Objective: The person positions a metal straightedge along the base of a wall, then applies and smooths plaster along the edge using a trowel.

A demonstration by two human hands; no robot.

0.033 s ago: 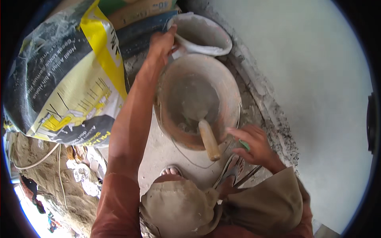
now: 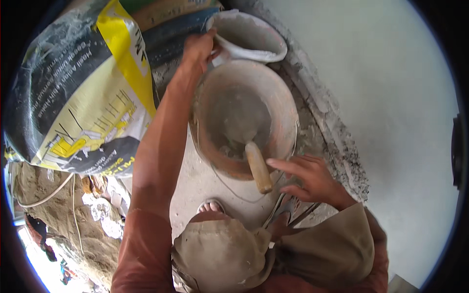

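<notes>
- Trowel [image 2: 258, 171] sat in the pail [image 2: 283, 122]: blade [image 2: 243, 133] low in the grey mix [image 2: 234, 105], mostly hidden; wooden handle stuck out over the pail's near edge, right of centre.
- Right hand [image 2: 312, 181] was open and empty, just right of the handle, index finger pointing at it. Fingertip was at the handle's side; couldn't tell touching from just short. Handle lay to the left of that hand.
- Left hand [image 2: 199, 51] was gripping the white bucket [image 2: 254, 55] at its rim's left edge, thumb on top; other fingers mostly hidden. Couldn't tell how firm.
- White bucket was beyond the pail's far edge, near the wall [image 2: 391, 122]. Couldn't tell if the two rims touched.
- Trowel handling, my read: light, stiff, hard to break; blade likely dragged by wet mix. Best hold was mid-handle; it looked dry enough not to slip much.
- White bucket, my read: thin wall, some flex, maybe slick if wet. Rim was the place to hold; weight unknown.
- Pail, my read: heavy with mix. Wire bail [image 2: 250, 201] hung past its near edge, over the floor [image 2: 188, 195], and was the place to lift.
</notes>
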